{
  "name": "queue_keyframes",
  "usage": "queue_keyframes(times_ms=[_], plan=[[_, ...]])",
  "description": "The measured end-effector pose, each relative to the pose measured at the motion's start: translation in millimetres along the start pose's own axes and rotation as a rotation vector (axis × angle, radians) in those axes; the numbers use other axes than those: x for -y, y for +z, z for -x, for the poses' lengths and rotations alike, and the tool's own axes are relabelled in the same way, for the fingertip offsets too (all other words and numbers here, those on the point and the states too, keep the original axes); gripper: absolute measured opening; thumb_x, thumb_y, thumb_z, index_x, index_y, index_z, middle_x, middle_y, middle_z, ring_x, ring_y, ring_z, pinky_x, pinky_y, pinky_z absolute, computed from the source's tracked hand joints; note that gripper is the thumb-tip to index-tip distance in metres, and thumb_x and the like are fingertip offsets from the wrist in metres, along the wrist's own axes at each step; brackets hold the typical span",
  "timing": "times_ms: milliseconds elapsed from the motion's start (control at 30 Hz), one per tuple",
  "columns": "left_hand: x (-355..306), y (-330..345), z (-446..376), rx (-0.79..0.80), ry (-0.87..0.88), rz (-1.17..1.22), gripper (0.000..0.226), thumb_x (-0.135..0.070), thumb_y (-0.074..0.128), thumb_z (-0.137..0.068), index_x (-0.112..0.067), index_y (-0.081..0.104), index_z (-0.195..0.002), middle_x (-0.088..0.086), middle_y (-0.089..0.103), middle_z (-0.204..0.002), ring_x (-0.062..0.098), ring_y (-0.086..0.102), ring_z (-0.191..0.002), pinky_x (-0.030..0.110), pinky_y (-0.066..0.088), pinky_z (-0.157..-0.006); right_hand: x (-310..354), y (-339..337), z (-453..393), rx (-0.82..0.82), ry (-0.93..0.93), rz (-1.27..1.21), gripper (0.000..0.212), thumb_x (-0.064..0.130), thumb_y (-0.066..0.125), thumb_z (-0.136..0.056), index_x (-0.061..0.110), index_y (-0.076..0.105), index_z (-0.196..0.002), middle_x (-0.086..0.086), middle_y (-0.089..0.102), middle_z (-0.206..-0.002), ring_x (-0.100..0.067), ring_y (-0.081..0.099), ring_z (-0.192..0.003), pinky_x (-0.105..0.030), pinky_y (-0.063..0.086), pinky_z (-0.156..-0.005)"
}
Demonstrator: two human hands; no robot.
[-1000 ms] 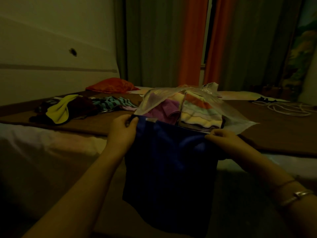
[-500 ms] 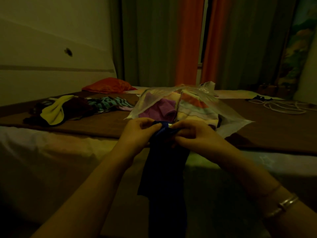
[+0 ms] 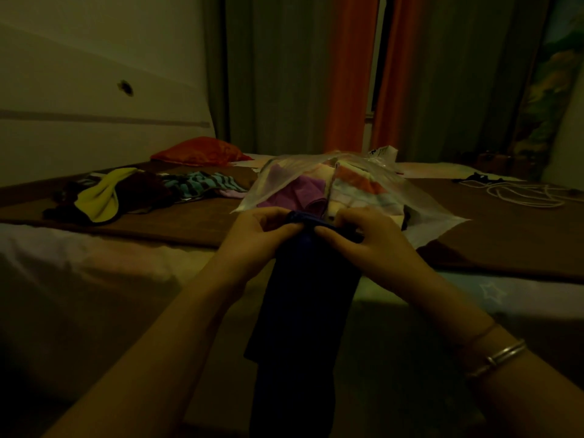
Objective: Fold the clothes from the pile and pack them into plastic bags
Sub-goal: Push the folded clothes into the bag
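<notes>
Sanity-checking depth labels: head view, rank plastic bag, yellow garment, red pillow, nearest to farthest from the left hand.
1. Plastic bag: just behind the left hand, slightly right.
2. Yellow garment: left, mid-bed.
3. Red pillow: far left, by the wall.

I can read no text, brand or number anywhere in my view. At about one o'clock from my hands, the white tag [image 3: 384,152] sticking up behind the plastic bag [image 3: 423,197] carries a few dark marks, but they are too small and blurred for me to make out. The dim light hides anything finer.
</notes>
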State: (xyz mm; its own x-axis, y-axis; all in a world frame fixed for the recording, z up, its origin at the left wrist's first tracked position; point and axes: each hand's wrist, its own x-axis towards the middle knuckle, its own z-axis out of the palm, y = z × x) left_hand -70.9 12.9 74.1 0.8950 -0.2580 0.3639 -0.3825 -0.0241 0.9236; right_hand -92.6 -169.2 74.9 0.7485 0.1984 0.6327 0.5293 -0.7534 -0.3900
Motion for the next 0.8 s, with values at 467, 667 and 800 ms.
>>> queue_keyframes(times_ms=[467,667,800], plan=[[5,2,-7,-0.211,0.213,-0.413,0.016,-0.016,0.053,-0.095,-0.027,0.056,-0.085,0.003,0.067,-0.097,0.019,0.065,-0.086,0.040,0.054,-0.074,-24,-11,13,-0.053,0.050,0.342,0.030,0.055,0.059,-0.076,0.027,0.049,-0.085,0.006,0.036,-0.111,-0.014,0.032,-0.106,-0.032,0.033,-0.092],[-5,10,-6,-0.024,0.124,0.008,0.012,-0.020,0.047,-0.099,-0.025,0.058,-0.096,0.006,0.066,-0.108,0.024,0.066,-0.099,0.038,0.056,-0.079,-19,-14,7,0.009,0.395,-0.615,0.049,0.024,0.075,-0.073,0.012,0.040,-0.105,-0.007,0.055,-0.109,-0.026,0.062,-0.100,-0.033,0.057,-0.078],[-10,16,-6,-0.071,0.070,0.242,0.015,-0.016,0.046,-0.099,-0.023,0.059,-0.096,0.000,0.068,-0.101,0.012,0.066,-0.090,0.020,0.053,-0.066,-16,-17,5,0.235,0.560,-1.019,0.071,0.013,0.073,-0.066,0.019,0.040,-0.129,-0.004,0.059,-0.118,-0.022,0.067,-0.101,-0.032,0.059,-0.076]])
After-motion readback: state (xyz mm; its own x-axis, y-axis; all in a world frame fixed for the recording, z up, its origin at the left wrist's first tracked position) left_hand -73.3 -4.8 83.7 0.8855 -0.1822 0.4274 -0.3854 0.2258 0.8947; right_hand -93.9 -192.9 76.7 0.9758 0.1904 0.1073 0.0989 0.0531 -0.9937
